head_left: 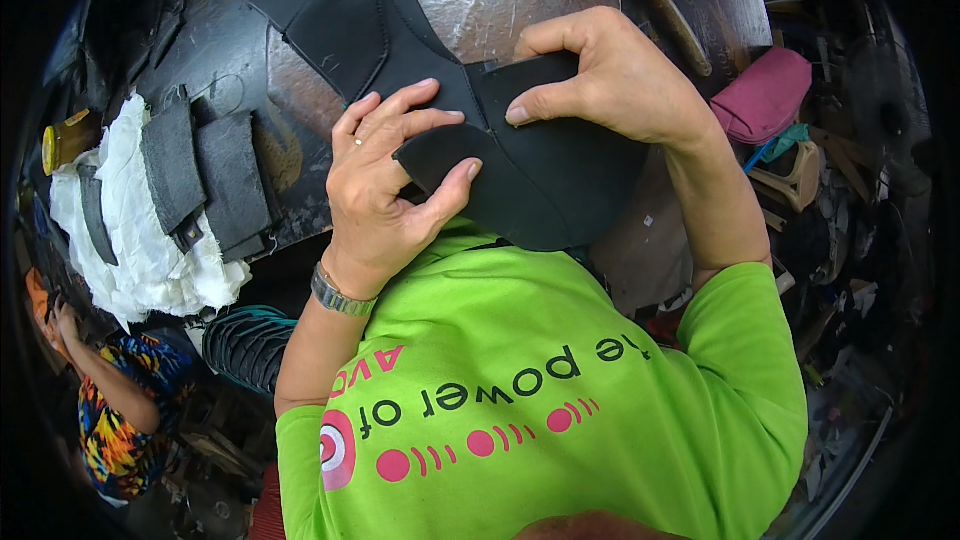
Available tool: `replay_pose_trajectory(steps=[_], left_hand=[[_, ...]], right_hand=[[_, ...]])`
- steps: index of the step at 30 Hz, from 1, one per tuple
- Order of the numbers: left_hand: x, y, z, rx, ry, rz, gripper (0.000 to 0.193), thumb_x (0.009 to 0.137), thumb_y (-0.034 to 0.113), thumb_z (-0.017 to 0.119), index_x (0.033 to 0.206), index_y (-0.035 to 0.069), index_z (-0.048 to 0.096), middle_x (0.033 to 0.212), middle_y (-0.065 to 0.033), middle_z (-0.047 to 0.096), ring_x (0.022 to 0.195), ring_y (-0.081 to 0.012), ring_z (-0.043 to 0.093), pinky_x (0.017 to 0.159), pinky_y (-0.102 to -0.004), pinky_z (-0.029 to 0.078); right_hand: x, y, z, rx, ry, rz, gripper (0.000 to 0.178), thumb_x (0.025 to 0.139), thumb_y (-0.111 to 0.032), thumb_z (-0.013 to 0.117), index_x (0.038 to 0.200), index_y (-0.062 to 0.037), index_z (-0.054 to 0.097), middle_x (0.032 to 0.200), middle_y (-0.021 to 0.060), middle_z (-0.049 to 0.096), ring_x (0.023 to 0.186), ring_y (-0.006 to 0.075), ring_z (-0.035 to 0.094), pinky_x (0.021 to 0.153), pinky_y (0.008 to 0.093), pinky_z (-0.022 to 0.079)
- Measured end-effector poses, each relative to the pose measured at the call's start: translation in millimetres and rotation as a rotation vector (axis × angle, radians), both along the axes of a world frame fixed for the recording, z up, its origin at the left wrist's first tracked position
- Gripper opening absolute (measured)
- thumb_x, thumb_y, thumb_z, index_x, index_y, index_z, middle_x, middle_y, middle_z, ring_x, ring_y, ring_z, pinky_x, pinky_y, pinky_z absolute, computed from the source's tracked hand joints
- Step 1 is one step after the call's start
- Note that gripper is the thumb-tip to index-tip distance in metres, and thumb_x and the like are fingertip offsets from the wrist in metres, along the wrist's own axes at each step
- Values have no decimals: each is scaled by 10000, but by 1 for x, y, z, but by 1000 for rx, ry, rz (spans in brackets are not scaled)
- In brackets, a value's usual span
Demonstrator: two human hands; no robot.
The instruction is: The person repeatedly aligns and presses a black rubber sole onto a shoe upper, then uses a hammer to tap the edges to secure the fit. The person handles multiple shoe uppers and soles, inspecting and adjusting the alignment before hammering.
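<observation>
A stitched black leather piece (575,185), shaped like a shoe upper, lies across my front at the table's near edge. My left hand (375,190) pinches its rounded flap, thumb toward me and fingers on the far side. My right hand (610,75) grips the other flap, with the thumb pressed on top and the curled fingers at its far edge. Seams run between the two hands. Further back, more black stitched leather (340,30) spreads over the table; whether it is joined to the piece in my hands I cannot tell.
A worn brown slab (480,0) lies on the dark table (215,35). Dark grey fabric pieces (235,180) rest at left on white cloth (130,240), near a yellow jar (70,140). At right are a wooden handle (660,5) and pink bundle (765,95). Another person (130,410) sits lower left.
</observation>
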State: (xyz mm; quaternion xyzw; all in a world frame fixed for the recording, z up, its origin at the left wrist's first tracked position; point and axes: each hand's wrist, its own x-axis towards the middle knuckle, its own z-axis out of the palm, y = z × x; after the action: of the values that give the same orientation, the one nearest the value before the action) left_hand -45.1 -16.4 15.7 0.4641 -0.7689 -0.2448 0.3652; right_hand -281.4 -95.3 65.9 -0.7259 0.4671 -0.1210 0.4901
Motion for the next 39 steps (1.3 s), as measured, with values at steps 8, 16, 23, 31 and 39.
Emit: replay_pose_trajectory(steps=[8,16,23,31,39], left_hand=[[-3,1,-1,-12,-13,24,183,758,128,841,734,42,681,1050,-57,764,1204,-250,656,1063,-454,402],[-5,2,-1,-23,-5,51,163,747,100,832,752,34,683,1055,-70,757,1184,-253,662,1071,-461,397],[-7,1,2,-13,14,56,160,744,91,822,805,3,703,1060,-101,746,1152,-259,668,1062,-470,403],[-4,0,4,-8,25,37,192,746,101,819,853,-25,721,1055,-133,736,1122,-266,674,1043,-473,424],[0,-3,5,20,23,15,190,760,125,828,781,-20,707,1043,-132,744,1124,-260,677,1050,-464,430]], right_hand=[[3,-1,-2,-119,64,16,224,753,-95,832,871,28,687,699,47,629,679,73,569,642,265,485],[5,1,-6,-138,76,-5,254,745,-88,839,914,30,691,726,96,645,684,100,576,665,282,499],[8,1,-5,-173,107,-2,281,742,-99,842,923,40,679,731,130,626,677,126,567,665,305,499],[12,-2,2,-82,138,-5,250,765,-95,831,908,39,676,664,96,592,645,77,512,607,290,473],[5,3,9,-29,53,-39,232,759,-98,838,854,35,673,678,73,598,651,76,524,603,281,459]])
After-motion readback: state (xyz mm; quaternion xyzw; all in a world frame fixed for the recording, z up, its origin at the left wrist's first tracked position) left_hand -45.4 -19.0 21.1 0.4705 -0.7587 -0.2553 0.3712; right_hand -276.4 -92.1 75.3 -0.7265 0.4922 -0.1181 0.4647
